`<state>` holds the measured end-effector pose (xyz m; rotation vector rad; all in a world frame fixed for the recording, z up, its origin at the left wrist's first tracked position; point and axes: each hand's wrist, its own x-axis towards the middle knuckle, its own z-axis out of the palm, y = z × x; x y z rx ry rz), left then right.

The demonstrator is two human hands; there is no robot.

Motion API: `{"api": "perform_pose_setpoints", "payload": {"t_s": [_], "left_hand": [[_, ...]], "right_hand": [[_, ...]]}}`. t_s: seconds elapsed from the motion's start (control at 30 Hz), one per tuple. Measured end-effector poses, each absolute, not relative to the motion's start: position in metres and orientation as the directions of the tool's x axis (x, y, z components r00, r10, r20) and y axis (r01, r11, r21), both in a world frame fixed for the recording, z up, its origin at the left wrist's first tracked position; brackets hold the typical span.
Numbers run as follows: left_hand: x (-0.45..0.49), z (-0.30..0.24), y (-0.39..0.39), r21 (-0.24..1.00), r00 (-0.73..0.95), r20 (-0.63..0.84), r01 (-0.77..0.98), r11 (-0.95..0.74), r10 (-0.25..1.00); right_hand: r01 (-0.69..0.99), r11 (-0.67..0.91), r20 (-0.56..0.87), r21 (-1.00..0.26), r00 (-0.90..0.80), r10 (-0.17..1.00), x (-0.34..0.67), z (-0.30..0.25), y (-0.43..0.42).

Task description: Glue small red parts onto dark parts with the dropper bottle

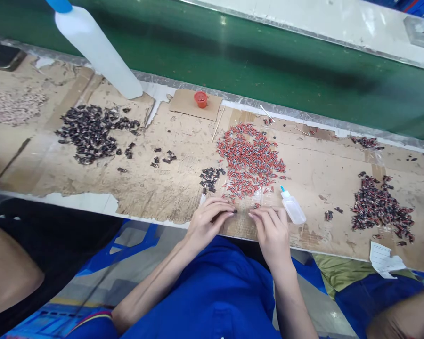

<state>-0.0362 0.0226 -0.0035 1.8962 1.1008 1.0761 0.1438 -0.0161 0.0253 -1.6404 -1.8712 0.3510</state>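
My left hand (209,219) rests at the near edge of the cardboard-covered bench (162,188), its fingers pinched on a tiny dark part (234,211). My right hand (271,229) sits just to the right, fingers curled together towards the left hand; what it holds is too small to make out. Right beyond both hands lies a heap of small red parts (249,160). A small pile of dark parts (209,178) lies to its left. A little clear dropper bottle (292,207) lies beside my right hand.
A large heap of dark parts (90,132) lies at the left, another mixed heap (379,207) at the right. A white bottle (97,49) leans at the back left, and a red cap (200,99) sits on a cardboard piece. A green conveyor belt (268,66) runs behind. Other people sit on both sides.
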Motion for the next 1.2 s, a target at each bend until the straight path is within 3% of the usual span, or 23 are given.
{"api": "perform_pose_setpoints", "payload": {"t_s": [0.1, 0.2, 0.43, 0.57, 0.73, 1.03, 1.2], "left_hand": [[-0.029, 0.005, 0.014, 0.940, 0.237, 0.159, 0.260, -0.220, 0.959], [-0.021, 0.010, 0.009, 0.971, 0.202, 0.062, 0.214, -0.106, 0.977], [-0.017, 0.015, 0.007, 0.977, 0.202, 0.103, 0.161, -0.137, 0.974], [-0.017, 0.017, 0.006, 0.968, 0.209, 0.146, 0.171, -0.183, 0.967], [-0.018, 0.017, 0.006, 0.951, 0.257, 0.205, 0.175, -0.255, 0.944], [-0.019, 0.020, 0.005, 0.923, 0.303, 0.275, 0.183, -0.339, 0.913], [-0.019, 0.025, 0.007, 0.977, 0.287, 0.114, 0.144, -0.160, 0.951]], "right_hand": [[0.579, 0.065, 0.192, -0.813, 0.161, 0.968, 0.135, 0.025, -0.024], [0.356, -0.081, 0.040, -0.931, 0.320, 0.947, 0.125, 0.024, -0.030], [0.118, -0.157, -0.085, -0.981, 0.462, 0.883, 0.111, 0.030, -0.029], [-0.031, -0.238, -0.227, -0.971, 0.441, 0.868, 0.109, 0.031, -0.031], [-0.058, -0.258, -0.257, -0.964, 0.445, 0.858, 0.109, 0.030, -0.033], [0.031, -0.218, -0.178, -0.975, 0.475, 0.862, 0.108, 0.030, -0.037], [0.125, -0.153, -0.075, -0.980, 0.481, 0.874, 0.108, 0.021, -0.038]]}}
